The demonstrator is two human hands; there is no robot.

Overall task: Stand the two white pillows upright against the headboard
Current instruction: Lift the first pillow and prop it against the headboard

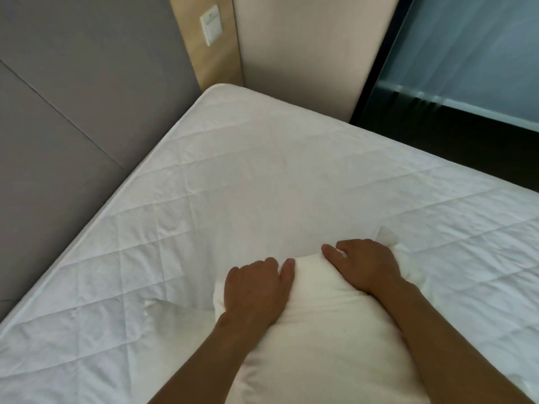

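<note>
One white pillow [323, 336] is in view, held over the quilted white mattress [248, 176] near the bottom middle. My left hand [256, 287] grips its far edge on the left, fingers curled over the top. Around the same edge on the right, my right hand [364, 263] is curled. The pillow's two far corners stick out beside my hands. The grey padded headboard [73, 112] runs along the left side of the mattress, apart from the pillow. A second pillow is not visible.
A beige padded panel [306, 48] stands at the bed's far corner, with a white wall switch [210, 24] on a tan strip beside it. A dark frame and glass pane [466, 68] run along the right edge of the bed.
</note>
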